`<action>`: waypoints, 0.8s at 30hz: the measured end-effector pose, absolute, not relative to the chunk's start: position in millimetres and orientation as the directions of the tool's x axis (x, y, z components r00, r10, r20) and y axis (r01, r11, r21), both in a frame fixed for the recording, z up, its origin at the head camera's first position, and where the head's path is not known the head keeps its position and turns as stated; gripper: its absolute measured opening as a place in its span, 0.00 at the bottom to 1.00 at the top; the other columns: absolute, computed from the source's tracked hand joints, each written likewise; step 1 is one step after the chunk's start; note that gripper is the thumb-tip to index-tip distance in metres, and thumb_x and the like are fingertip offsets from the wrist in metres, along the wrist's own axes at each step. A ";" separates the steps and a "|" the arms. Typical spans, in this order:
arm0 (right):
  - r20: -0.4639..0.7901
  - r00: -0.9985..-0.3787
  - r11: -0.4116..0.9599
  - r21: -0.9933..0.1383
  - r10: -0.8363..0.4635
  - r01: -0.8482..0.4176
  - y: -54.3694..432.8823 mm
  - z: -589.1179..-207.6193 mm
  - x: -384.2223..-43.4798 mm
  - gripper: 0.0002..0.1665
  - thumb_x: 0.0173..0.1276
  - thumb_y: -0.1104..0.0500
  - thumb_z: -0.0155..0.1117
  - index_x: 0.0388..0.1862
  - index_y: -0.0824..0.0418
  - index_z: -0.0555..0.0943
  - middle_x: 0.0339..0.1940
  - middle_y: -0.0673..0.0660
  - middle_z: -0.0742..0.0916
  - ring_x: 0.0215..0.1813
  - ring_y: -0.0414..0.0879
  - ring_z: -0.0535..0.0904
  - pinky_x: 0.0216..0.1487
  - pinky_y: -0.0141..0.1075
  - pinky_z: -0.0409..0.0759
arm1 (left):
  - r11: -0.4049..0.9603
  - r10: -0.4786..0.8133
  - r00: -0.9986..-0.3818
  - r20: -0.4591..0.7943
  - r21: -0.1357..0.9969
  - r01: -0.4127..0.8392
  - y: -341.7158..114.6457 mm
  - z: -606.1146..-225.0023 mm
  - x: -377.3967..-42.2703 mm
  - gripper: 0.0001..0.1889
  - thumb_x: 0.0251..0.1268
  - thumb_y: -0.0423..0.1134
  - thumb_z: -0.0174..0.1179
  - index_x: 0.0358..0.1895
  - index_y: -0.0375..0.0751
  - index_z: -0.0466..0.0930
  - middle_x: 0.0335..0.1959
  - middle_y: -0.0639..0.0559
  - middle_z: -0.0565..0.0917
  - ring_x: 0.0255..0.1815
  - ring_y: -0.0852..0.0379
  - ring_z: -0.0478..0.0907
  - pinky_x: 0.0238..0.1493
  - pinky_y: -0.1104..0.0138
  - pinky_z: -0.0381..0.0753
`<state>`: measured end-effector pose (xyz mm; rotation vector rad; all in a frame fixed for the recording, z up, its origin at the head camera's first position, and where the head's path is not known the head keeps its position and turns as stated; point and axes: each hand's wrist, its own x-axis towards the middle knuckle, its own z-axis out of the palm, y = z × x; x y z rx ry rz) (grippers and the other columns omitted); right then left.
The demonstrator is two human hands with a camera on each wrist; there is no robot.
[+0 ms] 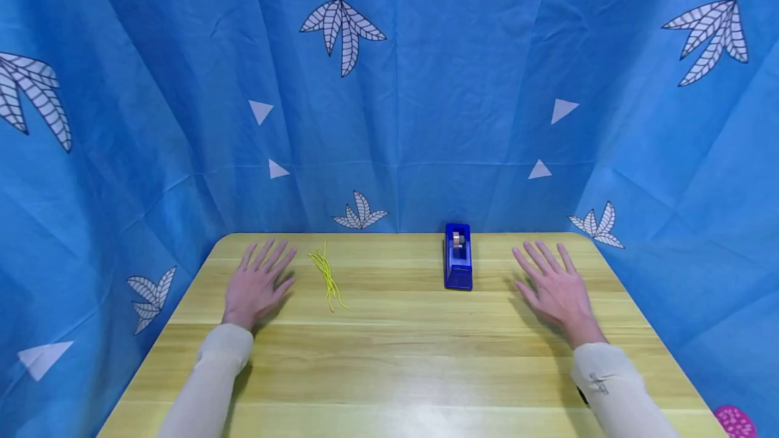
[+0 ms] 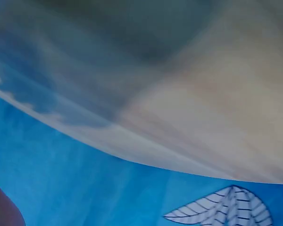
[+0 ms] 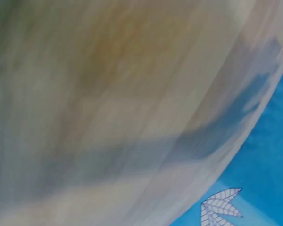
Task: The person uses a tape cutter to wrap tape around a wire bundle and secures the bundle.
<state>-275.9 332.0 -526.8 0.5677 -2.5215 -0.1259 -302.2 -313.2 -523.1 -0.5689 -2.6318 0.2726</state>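
Observation:
On the left of the table, my left hand (image 1: 254, 286) is palm down with its fingers straight and spread, holding nothing. Just to its right lies a loose bundle of thin yellow strings (image 1: 327, 274). My right hand (image 1: 556, 289) is likewise palm down with spread fingers on the right side, empty. A blue tape dispenser (image 1: 458, 257) with a small roll of tape stands near the back edge, to the left of the right hand. In both wrist views a blurred tabletop with shadows fills most of the picture; only a sliver of a hand shows at the border.
The wooden table (image 1: 389, 357) has rounded back corners. A blue curtain (image 1: 462, 86) printed with leaves and white triangles hangs behind it and along both sides. Light-coloured sleeves cover both forearms.

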 end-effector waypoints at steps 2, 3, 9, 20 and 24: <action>0.484 -0.768 0.907 0.198 -0.420 -0.371 327.7 -525.8 -275.7 0.43 0.71 0.39 0.58 0.81 0.53 0.66 0.80 0.61 0.70 0.80 0.63 0.64 0.85 0.57 0.45 | 0.900 0.430 -0.818 0.381 -0.254 0.355 -305.1 -521.2 -305.4 0.37 0.73 0.61 0.55 0.81 0.54 0.61 0.84 0.49 0.60 0.85 0.43 0.53 0.85 0.46 0.43; 0.482 -0.769 0.907 0.195 -0.420 -0.373 325.2 -525.2 -275.5 0.43 0.71 0.39 0.59 0.81 0.53 0.66 0.80 0.61 0.70 0.80 0.63 0.64 0.85 0.57 0.45 | 0.901 0.429 -0.814 0.391 -0.248 0.356 -300.4 -519.8 -306.6 0.37 0.73 0.61 0.55 0.81 0.54 0.61 0.83 0.49 0.60 0.85 0.43 0.53 0.85 0.46 0.45; 0.497 -0.756 0.903 0.183 -0.426 -0.388 310.4 -520.7 -276.0 0.42 0.73 0.38 0.56 0.81 0.52 0.65 0.80 0.61 0.71 0.79 0.62 0.65 0.83 0.59 0.53 | 0.906 0.423 -0.805 0.415 -0.216 0.365 -266.8 -508.4 -311.6 0.36 0.74 0.60 0.54 0.82 0.55 0.60 0.84 0.50 0.59 0.84 0.43 0.55 0.84 0.45 0.49; 0.547 -0.715 0.894 0.170 -0.436 -0.415 293.2 -514.1 -273.8 0.40 0.79 0.32 0.40 0.80 0.52 0.66 0.79 0.61 0.72 0.79 0.62 0.66 0.81 0.59 0.57 | 0.907 0.420 -0.825 0.379 -0.201 0.369 -221.0 -504.3 -321.8 0.37 0.78 0.64 0.44 0.84 0.60 0.51 0.85 0.53 0.54 0.86 0.46 0.51 0.85 0.46 0.46; 0.570 -0.698 0.892 0.163 -0.434 -0.421 289.4 -513.2 -273.5 0.43 0.81 0.29 0.30 0.80 0.53 0.67 0.78 0.61 0.73 0.78 0.62 0.67 0.80 0.60 0.58 | 0.910 0.414 -0.824 0.387 -0.161 0.381 -207.2 -504.3 -323.1 0.36 0.78 0.64 0.44 0.84 0.60 0.51 0.85 0.53 0.54 0.85 0.45 0.53 0.85 0.45 0.46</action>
